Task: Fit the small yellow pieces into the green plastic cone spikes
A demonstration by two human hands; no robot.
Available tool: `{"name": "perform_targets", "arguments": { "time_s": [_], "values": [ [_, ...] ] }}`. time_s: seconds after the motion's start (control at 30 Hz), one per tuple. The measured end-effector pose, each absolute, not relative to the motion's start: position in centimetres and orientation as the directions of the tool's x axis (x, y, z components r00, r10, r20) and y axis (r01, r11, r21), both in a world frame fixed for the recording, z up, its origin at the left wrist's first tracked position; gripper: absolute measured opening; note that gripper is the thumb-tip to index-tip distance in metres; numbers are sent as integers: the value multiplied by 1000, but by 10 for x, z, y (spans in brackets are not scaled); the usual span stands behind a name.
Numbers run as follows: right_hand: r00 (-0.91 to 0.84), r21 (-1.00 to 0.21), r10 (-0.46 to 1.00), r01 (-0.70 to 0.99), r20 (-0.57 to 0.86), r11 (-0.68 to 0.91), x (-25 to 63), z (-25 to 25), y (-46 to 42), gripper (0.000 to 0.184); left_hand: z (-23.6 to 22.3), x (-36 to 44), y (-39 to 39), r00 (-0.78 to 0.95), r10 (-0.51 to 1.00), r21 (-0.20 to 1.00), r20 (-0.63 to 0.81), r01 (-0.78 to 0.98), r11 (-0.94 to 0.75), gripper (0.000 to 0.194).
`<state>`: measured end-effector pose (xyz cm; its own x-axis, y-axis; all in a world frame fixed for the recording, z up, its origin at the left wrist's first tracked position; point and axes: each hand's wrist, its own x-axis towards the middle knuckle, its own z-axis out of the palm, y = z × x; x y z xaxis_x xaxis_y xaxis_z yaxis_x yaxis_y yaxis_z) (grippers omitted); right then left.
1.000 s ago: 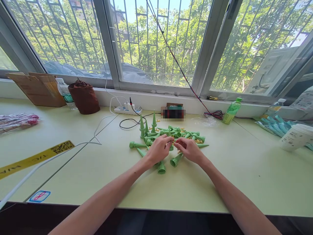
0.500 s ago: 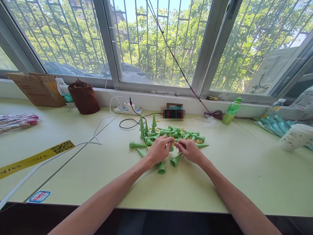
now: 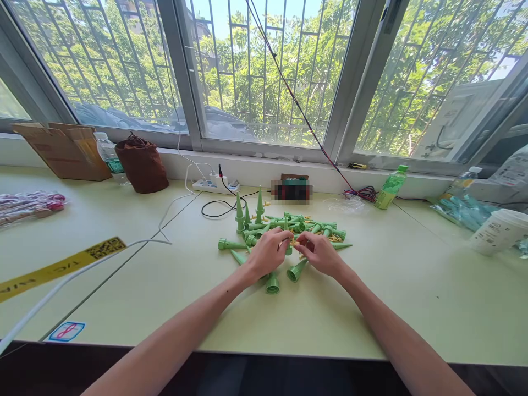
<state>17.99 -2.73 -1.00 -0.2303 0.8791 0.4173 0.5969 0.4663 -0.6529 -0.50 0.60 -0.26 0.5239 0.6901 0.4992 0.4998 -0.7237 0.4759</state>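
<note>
My left hand is closed around a green plastic spike, which stands upright with its pointed tip above my fingers. Close against it, my right hand pinches a small yellow plastic piece at the side of the spike. My fingers partly hide both parts. Around my hands lies a loose heap of green cone-shaped spikes with several yellow pieces among them. Several spikes stand upright at the left, including one tall spike. Nearer to me, an open-ended spike points its collar toward me.
A power strip and black cable lie at the back. Farther left are a brown drawstring bag and a cardboard box. On the right stand a green bottle and a white cup. A white cable crosses the left side.
My right fingers have shifted slightly around the yellow piece, which shows a little more. The held spike has moved slightly left. The rest of the heap looks unchanged.
</note>
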Motion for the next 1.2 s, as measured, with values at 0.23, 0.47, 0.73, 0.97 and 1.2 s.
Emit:
{"name": "perform_targets", "arguments": {
  "time_s": [0.23, 0.47, 0.73, 0.97, 1.2],
  "values": [
    [-249, -635, 879, 615, 406, 468, 179, -10, -28, 26, -2, -5, 5, 537, 682, 475, 497, 489, -732, 25],
    [-265, -595, 866, 639, 424, 487, 180, -13, -25, 34, -3, -5, 5, 544, 671, 481, 504, 468, -741, 26],
    [-239, -640, 880, 611, 411, 465, 180, -10, -27, 20, -2, -6, 7, 512, 698, 490, 500, 498, -716, 24],
    [-242, -657, 872, 580, 425, 482, 180, -10, -27, 15, 3, -5, 5, 514, 705, 501, 489, 496, -709, 27],
    [-212, -673, 872, 565, 441, 477, 182, -11, -26, 15, 4, -7, 2, 558, 703, 515, 441, 484, -707, 37]
  ]
}}
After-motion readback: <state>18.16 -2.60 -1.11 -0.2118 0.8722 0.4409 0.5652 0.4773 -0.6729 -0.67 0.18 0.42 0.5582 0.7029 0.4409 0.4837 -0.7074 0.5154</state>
